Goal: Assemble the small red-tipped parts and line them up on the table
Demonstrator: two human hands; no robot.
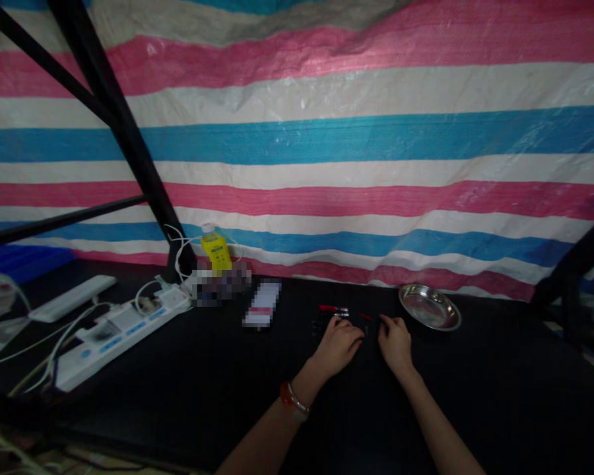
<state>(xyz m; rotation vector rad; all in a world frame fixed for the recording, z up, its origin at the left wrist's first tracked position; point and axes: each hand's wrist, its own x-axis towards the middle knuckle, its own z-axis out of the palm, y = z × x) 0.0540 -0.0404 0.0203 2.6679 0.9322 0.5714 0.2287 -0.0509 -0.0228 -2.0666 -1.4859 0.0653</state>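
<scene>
My left hand (340,344) rests low over the black table, its fingers curled around something I cannot make out. Just beyond it lies a red pen-like item with a silver end (332,308), with dark slim items partly covered by the hand. My right hand (395,340) is closed on the tabletop, with its fingertips on something dark and too small to name. A small red piece (365,316) lies between the two hands. To the right of my right hand sits a round shiny metal dish (429,307).
A phone (262,303) lies left of my hands on the black table (202,382). Farther left are a yellow bottle (216,251), a white power strip (123,336) with cables, and a blue tray (24,262). Black frame bars stand at both sides before a striped sheet (327,142).
</scene>
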